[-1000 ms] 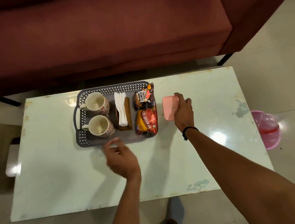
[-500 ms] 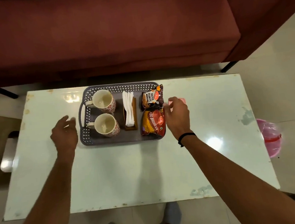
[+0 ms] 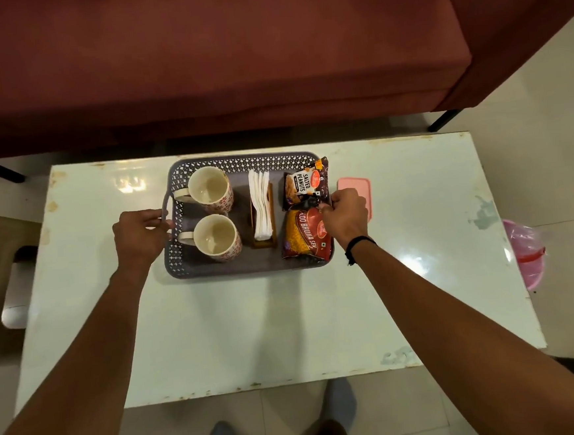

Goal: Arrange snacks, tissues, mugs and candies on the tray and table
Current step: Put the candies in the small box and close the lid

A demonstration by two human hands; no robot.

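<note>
Both hands have closed in on the tray [image 3: 248, 270] within the last second. A second ago the left hand [image 3: 141, 235] hovered over the near counter [image 3: 253, 329] in front of the tray, and the right hand [image 3: 345, 214] was setting the pink box [image 3: 358, 186] down to the right of it. Half a second ago the left hand had swung out to the tray's left end, its fingers spread and not yet on it. Now its fingers curl round the left handle [image 3: 165, 209], grasping it. The right hand has left the pink box lying flat on the counter, just beside the tray's right edge, and its fingers are clenched at that edge, over the spot where the two snack packets meet. Whether they hold the right handle or a packet corner I cannot tell, since the hand hides it.

The tray sits on the far middle of the counter with everything loaded: two mugs [image 3: 209, 189] on the left, one behind the other, the tissues [image 3: 261, 202] standing in their wooden holder in the middle, the peanut packet [image 3: 305, 181] at the far right, and the red snack packet [image 3: 306, 239] nearer.

The loading looks done. A grip at each end suggests the tray is about to be lifted or shifted, and the upright mugs and tissues would need it kept level.
</note>
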